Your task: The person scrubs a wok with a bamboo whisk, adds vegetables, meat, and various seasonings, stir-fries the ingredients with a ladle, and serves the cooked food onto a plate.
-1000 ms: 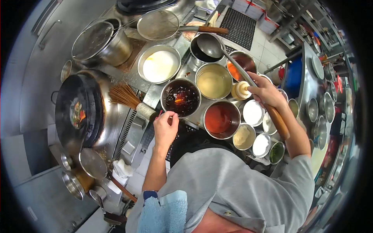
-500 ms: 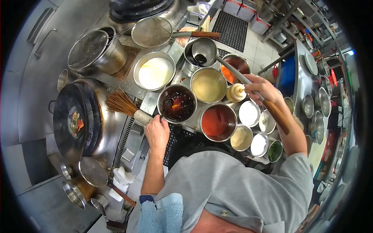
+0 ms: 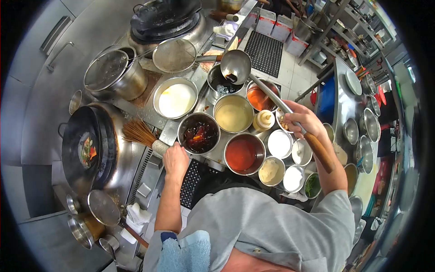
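Note:
My right hand (image 3: 304,119) is closed round the long handle of a ladle (image 3: 236,67), near its wooden grip. The bowl of the ladle hangs over a pot of dark liquid (image 3: 222,81) and has a little dark liquid in it. My left hand (image 3: 176,159) is closed beside the bound handle of a bamboo brush (image 3: 140,132), at the edge of a pot of dark red sauce (image 3: 198,133); what its fingers hold is hidden. Pale yellow liquid fills a pot (image 3: 233,114) between them. A squeeze bottle (image 3: 263,121) stands below my right hand.
On the left, a wok (image 3: 103,147) holds some food pieces. Behind it stands a large pot (image 3: 118,75) with a strainer on top. A pot of white liquid (image 3: 175,98), a pot of red liquid (image 3: 244,153) and several small seasoning containers surround the work area.
The ladle has risen from the dark liquid's pot and tilted. My left hand has moved left, from the sauce pot toward the brush handle. The view has shifted.

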